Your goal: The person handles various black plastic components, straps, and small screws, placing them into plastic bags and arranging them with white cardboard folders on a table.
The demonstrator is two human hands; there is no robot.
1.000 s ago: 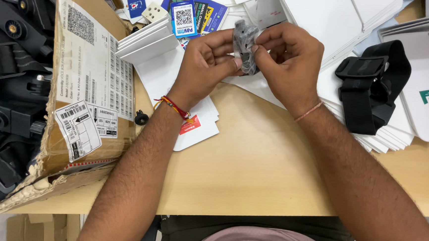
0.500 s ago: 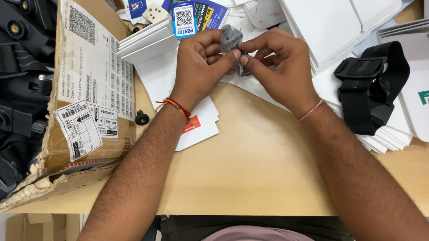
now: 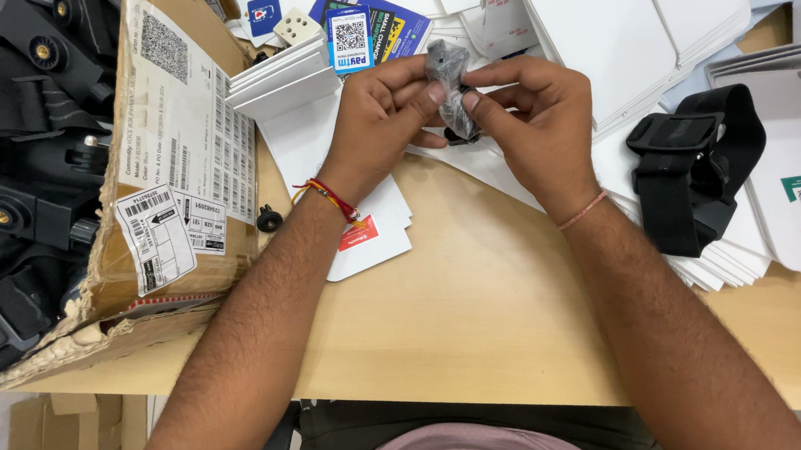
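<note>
A: Both hands up at twelve o'clock: left hand [image 3: 384, 113] and right hand [image 3: 535, 122] pinching a small plastic-wrapped dark part [image 3: 450, 87], possibly a clip.

B: Cardboard box [image 3: 158, 173] with white barcode labels [image 3: 189, 129] at nine; blue square card [image 3: 349, 37] just above; black strap [image 3: 691, 169] at three.

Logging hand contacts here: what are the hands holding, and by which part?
Both hands, left hand and right hand, pinch a small dark part in a clear plastic bag around its middle, between thumbs and fingertips.

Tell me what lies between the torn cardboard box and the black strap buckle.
In the head view: white card stacks, both hands pinching a small plastic-wrapped dark part.
</note>
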